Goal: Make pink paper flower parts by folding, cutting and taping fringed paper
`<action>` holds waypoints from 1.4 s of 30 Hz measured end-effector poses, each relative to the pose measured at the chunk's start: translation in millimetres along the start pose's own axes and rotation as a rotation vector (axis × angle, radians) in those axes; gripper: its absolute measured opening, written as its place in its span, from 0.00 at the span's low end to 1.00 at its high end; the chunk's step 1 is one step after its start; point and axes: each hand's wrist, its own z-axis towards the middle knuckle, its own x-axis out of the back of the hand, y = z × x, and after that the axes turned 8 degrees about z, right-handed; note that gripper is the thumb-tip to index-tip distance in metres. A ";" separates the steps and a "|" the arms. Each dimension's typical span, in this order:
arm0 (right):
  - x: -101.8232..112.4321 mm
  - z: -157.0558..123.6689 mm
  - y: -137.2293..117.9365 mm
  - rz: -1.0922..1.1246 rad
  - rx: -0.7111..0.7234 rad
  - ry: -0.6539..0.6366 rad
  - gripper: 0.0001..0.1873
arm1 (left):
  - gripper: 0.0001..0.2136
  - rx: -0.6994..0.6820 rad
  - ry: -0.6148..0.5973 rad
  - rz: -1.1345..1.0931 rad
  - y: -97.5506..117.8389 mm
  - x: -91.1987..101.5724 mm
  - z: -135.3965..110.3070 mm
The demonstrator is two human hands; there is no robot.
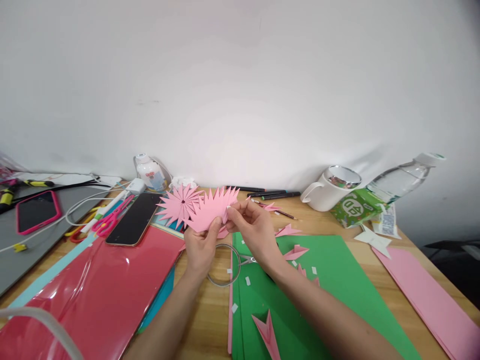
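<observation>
My left hand (pixel 202 246) grips a pink folded paper fan (pixel 208 212) with a zigzag upper edge, thumb in front. At the fan's right end, my right hand (pixel 255 227) is closed in a pinch; a tiny white bit shows by its fingertips, too small to make out. Just behind lies a round pink paper star (pixel 182 202) with many points, partly covered by the fan. Below my hands are a roll of tape (pixel 224 286) and scissors (pixel 247 260), the latter mostly hidden by my right forearm. Loose folded pink pieces (pixel 267 332) rest on green paper (pixel 333 280).
To the left are red sheets (pixel 123 280), a black phone (pixel 133 220), pink scissors (pixel 112 220) and a white bottle (pixel 150 172). Pens (pixel 273 195) lie along the wall. A mug (pixel 330 192), a tilted water bottle (pixel 403 180) and pink paper (pixel 427 300) are at right.
</observation>
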 end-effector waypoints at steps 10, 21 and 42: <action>-0.6 -0.5 -3.2 0.079 -0.046 0.043 0.14 | 0.15 -0.003 -0.010 0.080 4.0 0.0 -0.3; 5.5 4.0 -9.6 0.003 -0.038 -0.067 0.15 | 0.12 0.009 0.000 0.048 -2.3 2.0 0.4; 14.9 5.8 -17.1 -0.640 0.367 -0.103 0.06 | 0.11 0.054 -0.041 0.116 9.6 1.8 0.1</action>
